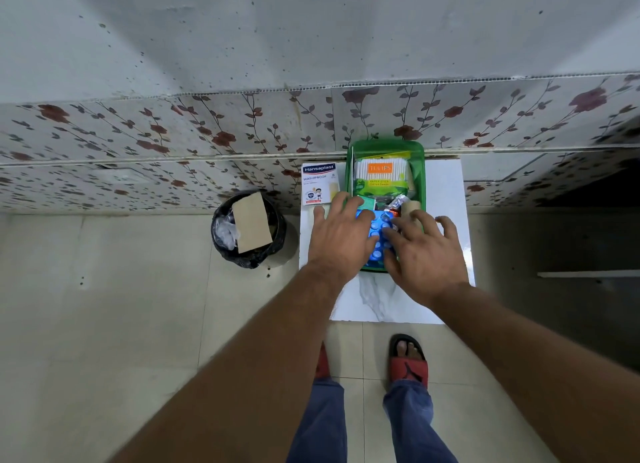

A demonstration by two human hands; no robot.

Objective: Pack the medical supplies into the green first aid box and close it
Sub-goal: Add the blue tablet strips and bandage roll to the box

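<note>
The green first aid box [386, 147] lies open on a small white marble-topped table [446, 192]. Inside it, a pack of cotton swabs [381, 173] with an orange label fills the far half. A blue blister pack of tablets [378, 236] lies across the near half, with a foil strip [398, 202] and a tan roll [410, 206] beside it. My left hand [341, 236] and my right hand [424, 249] both rest flat on the blue blister pack, fingers spread, at the box's near end. A white Hansaplast plaster box [318, 183] lies on the table to the left of the green box.
A black bin [247, 229] lined with a bag and holding a piece of cardboard stands on the floor left of the table. A floral tiled wall rises right behind the table. My feet in red sandals stand on the tiled floor below.
</note>
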